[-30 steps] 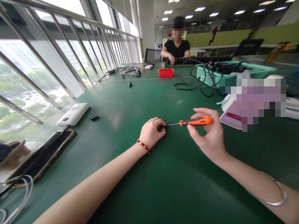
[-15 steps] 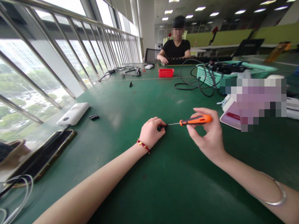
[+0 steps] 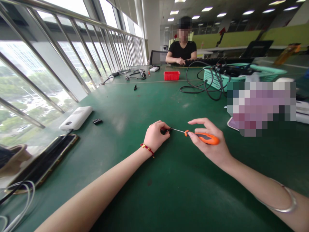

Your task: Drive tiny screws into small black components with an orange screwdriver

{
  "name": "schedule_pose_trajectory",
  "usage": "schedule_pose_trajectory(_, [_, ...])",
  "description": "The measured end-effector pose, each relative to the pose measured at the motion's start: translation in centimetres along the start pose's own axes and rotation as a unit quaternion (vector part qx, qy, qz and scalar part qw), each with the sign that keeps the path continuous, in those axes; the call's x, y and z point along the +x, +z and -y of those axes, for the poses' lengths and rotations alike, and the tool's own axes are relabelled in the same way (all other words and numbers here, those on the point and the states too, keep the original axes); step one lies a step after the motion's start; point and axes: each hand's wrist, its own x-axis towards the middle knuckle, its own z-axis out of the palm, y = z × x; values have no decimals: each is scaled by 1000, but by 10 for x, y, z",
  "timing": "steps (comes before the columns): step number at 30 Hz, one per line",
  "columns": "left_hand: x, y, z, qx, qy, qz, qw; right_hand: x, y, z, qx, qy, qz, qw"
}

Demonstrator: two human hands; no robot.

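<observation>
My left hand (image 3: 157,134) rests on the green table, its fingers closed around a small black part (image 3: 165,131) that they mostly hide. In my right hand (image 3: 212,141) is a screwdriver (image 3: 207,138) with an orange and dark grey handle, held between the thumb and fingers. Its thin metal shaft points left, and the tip meets the black part at my left fingertips. The handle end tilts down to the right, and my right index finger is stretched out above it.
To the left lie a white power bank (image 3: 76,118), a small black piece (image 3: 97,121) and a phone (image 3: 51,161). Farther back are a red box (image 3: 172,76), cables (image 3: 135,74) and a teal basket (image 3: 214,80). Across the table sits a person in black (image 3: 182,50).
My right hand has shifted its grip, and the screwdriver's handle end has dropped, tilting the tool. My left hand has barely moved. The person opposite has moved a hand to the right.
</observation>
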Motion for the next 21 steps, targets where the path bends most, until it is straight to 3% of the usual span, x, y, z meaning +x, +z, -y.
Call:
schedule_pose_trajectory(5, [-1, 0, 0, 2, 4, 2, 1000, 0, -1, -2, -13, -11, -3, 1000])
schedule_pose_trajectory(11, [-1, 1, 2, 12, 10, -1, 1000, 1, 5, -9, 44, -51, -92, 993])
schedule_pose_trajectory(21, [-1, 1, 0, 11, 7, 3, 1000, -3, 3, 1, 15, 14, -47, 999])
